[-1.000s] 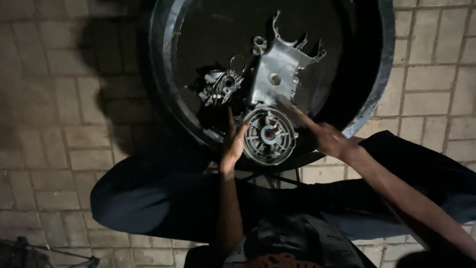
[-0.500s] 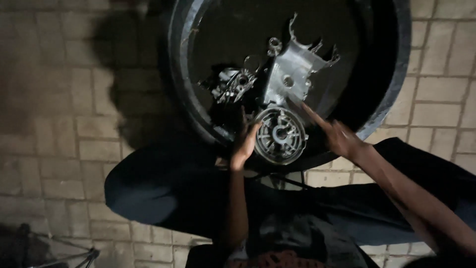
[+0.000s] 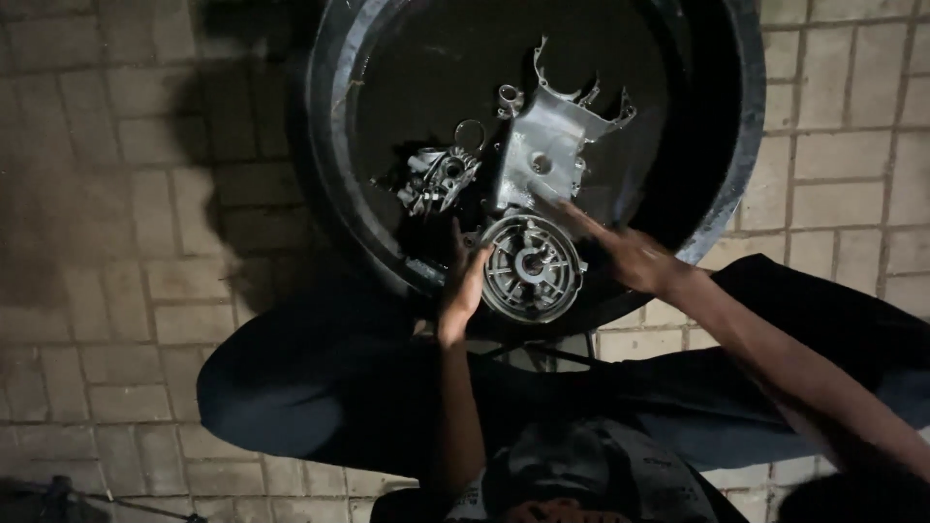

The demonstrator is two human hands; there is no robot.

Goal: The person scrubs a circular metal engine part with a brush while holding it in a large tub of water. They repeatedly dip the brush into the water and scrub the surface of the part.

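Observation:
A large round black basin [image 3: 334, 126] holds grey metal engine parts. My left hand [image 3: 463, 286] rests against the left edge of a round ribbed metal cover [image 3: 531, 266] near the basin's front rim. My right hand [image 3: 620, 247] reaches in from the right, fingers extended and blurred, its fingertips touching the lower part of a flat grey engine casing [image 3: 552, 155] with jagged top edges. A smaller finned metal part [image 3: 438, 177] lies to the left of the casing. A small ring [image 3: 511, 97] sits above it.
The basin stands on a floor of pale paving bricks [image 3: 116, 242]. My dark-trousered legs [image 3: 320, 387] spread to either side below the basin. A dark object [image 3: 58, 499] lies at the bottom left corner.
The view has shifted slightly, so the basin sits a little more to the right and lower. Both hands stay at the round cover and casing; the right hand's fingers are moving.

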